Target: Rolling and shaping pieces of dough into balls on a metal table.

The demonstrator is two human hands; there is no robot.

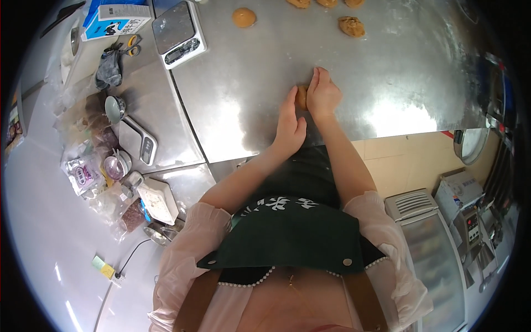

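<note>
The steel surface (265,61) is the largest thing here. Its near edge runs just in front of the apron (298,232), its left edge follows a dark seam, and its far edge is out of view. The widest open room lies beyond and to the right of the hands, toward the right end; there is more to the left, as far as the seam. The near edge leaves little room for pulling back.

By the far part of the left edge stands a scale (180,33), well apart from the hands.

The left hand (290,128) reaches in over the near edge, its fingers straight and close together, its thumb spread apart. The right hand (323,98) is curled; whether its fingers close on anything, I cannot tell.

Beyond them are a rough lump (351,27) and a smooth ball (244,17), well apart from each other.

The brown dough (302,98) sits between the hands, inward from the near edge, left of its right corner, touching the left fingers. It looks light, soft and slightly glossy, likely to dent under fingertips and perhaps cling. Broad, gentle contact low on opposite sides should suit it best.
</note>
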